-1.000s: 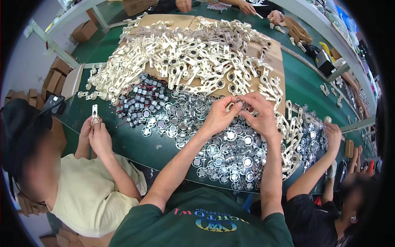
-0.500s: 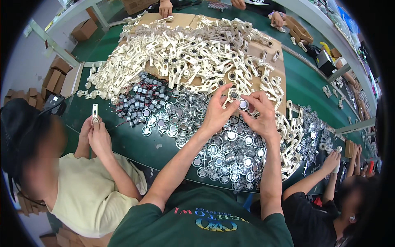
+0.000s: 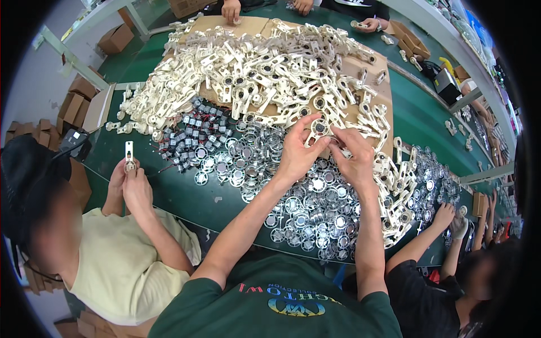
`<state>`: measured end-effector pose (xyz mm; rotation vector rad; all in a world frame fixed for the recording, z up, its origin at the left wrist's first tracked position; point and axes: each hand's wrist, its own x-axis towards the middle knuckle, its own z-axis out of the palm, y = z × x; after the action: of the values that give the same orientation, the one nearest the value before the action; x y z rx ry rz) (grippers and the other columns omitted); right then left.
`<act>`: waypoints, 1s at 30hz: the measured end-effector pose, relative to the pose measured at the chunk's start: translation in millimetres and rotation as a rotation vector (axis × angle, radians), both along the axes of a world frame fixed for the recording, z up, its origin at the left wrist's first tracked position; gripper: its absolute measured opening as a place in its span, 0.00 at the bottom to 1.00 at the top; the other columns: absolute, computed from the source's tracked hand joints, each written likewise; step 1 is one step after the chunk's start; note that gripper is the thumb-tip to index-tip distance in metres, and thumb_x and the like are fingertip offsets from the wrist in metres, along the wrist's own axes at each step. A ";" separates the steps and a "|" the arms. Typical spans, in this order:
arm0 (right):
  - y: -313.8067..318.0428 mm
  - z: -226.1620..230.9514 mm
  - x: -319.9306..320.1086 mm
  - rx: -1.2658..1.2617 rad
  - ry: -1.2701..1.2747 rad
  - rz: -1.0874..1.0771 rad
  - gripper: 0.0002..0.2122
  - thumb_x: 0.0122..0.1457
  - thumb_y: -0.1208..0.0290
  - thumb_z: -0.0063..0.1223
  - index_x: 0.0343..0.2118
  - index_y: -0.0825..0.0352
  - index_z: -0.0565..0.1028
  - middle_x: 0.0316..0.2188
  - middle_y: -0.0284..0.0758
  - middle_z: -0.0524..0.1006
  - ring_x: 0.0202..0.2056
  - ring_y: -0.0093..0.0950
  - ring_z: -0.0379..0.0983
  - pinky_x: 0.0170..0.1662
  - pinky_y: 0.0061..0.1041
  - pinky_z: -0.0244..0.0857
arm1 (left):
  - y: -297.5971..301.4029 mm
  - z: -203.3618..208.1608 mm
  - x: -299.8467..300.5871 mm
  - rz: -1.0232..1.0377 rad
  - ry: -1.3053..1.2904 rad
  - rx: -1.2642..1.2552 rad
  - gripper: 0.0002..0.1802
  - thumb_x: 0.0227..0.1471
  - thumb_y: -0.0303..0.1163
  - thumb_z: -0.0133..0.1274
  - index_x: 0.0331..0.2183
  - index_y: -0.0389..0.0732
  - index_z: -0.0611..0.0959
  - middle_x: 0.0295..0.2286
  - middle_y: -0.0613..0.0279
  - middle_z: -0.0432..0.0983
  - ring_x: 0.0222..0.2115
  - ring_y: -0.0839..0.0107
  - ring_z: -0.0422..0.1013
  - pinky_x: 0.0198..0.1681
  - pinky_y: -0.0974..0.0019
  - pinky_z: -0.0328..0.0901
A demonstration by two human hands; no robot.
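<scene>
In front of me, above the heap of parts, my left hand (image 3: 300, 151) grips a cream plastic housing (image 3: 320, 127) with a round end and a dark centre. My right hand (image 3: 355, 153) is closed at the lower right side of that housing. What its bent fingers pinch is mostly hidden behind them. Below both hands spreads a pile of round silver speaker discs (image 3: 315, 205). Beyond them lies a large heap of cream plastic housings (image 3: 253, 73) on a cardboard sheet (image 3: 385, 107). Small dark block-shaped parts with red wires (image 3: 197, 135) lie to the left of the discs.
At left a person (image 3: 129, 253) holds a cream housing (image 3: 129, 152). Another person in black (image 3: 422, 281) works at right. Across the green table (image 3: 180, 200) are other people's hands (image 3: 231, 10). An open cardboard box (image 3: 408, 39) stands at the far right.
The silver disc that showed between my right fingers is now hidden, and those fingers have closed in toward the housing. Co-workers' hands across the table and at right have shifted.
</scene>
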<state>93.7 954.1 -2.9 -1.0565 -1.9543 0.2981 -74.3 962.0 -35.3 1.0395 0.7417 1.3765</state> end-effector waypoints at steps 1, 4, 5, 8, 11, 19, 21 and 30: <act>-0.2 2.2 -3.4 0.049 -0.008 -0.025 0.25 0.48 0.79 0.73 0.52 0.68 0.80 0.40 0.36 0.79 0.37 0.34 0.80 0.37 0.30 0.76 | 1.0 -1.9 -0.6 0.022 0.050 0.013 0.29 0.59 0.19 0.60 0.60 0.38 0.72 0.38 0.61 0.82 0.36 0.80 0.76 0.38 0.76 0.71; -7.5 11.6 -11.4 0.077 -0.038 -0.095 0.24 0.48 0.79 0.72 0.51 0.68 0.80 0.41 0.38 0.79 0.39 0.36 0.80 0.38 0.32 0.76 | -0.3 -0.5 1.2 0.080 0.062 0.003 0.28 0.59 0.19 0.60 0.60 0.38 0.72 0.38 0.62 0.82 0.36 0.81 0.76 0.36 0.76 0.71; -9.6 13.2 -12.5 0.058 -0.060 -0.143 0.23 0.48 0.80 0.71 0.50 0.68 0.80 0.41 0.39 0.79 0.39 0.37 0.80 0.38 0.33 0.75 | -1.0 1.2 2.1 0.113 0.025 -0.019 0.28 0.59 0.19 0.60 0.60 0.38 0.72 0.37 0.62 0.82 0.35 0.81 0.76 0.35 0.77 0.70; -8.3 2.6 -6.6 0.064 -0.147 -0.151 0.23 0.47 0.81 0.71 0.50 0.68 0.80 0.41 0.39 0.79 0.41 0.37 0.80 0.40 0.34 0.76 | 0.0 -4.3 2.9 0.083 0.024 -0.021 0.29 0.59 0.19 0.59 0.60 0.38 0.72 0.38 0.60 0.83 0.35 0.81 0.76 0.34 0.77 0.70; -4.9 4.9 -4.3 0.070 -0.058 -0.103 0.24 0.46 0.82 0.71 0.50 0.67 0.80 0.43 0.40 0.80 0.42 0.39 0.80 0.43 0.35 0.75 | -1.9 3.4 -1.1 0.014 0.013 -0.044 0.29 0.61 0.19 0.58 0.61 0.38 0.71 0.39 0.59 0.83 0.35 0.82 0.76 0.35 0.77 0.70; 0.1 29.9 3.9 0.105 -0.111 0.043 0.27 0.46 0.86 0.68 0.53 0.65 0.80 0.48 0.38 0.84 0.44 0.38 0.80 0.48 0.35 0.74 | -1.8 3.6 -11.7 -0.016 0.328 0.095 0.31 0.57 0.21 0.56 0.62 0.36 0.73 0.41 0.55 0.84 0.41 0.72 0.79 0.45 0.67 0.73; 1.5 28.2 4.7 0.107 -0.132 0.055 0.27 0.46 0.86 0.67 0.53 0.65 0.80 0.47 0.38 0.84 0.43 0.37 0.80 0.47 0.35 0.74 | -4.3 10.0 -13.9 -0.069 0.384 0.060 0.32 0.55 0.21 0.57 0.62 0.36 0.74 0.40 0.54 0.85 0.42 0.71 0.79 0.46 0.66 0.73; -1.7 32.1 3.8 0.076 -0.272 0.077 0.26 0.46 0.86 0.65 0.52 0.65 0.80 0.49 0.36 0.83 0.42 0.37 0.79 0.46 0.35 0.75 | -1.0 -5.9 -15.8 -0.172 0.298 -0.024 0.32 0.57 0.24 0.62 0.62 0.33 0.73 0.39 0.57 0.84 0.38 0.79 0.77 0.38 0.72 0.72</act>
<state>97.4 952.4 29.3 -1.0162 -2.2334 0.1245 -90.1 961.0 -41.2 1.2756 0.8624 1.0755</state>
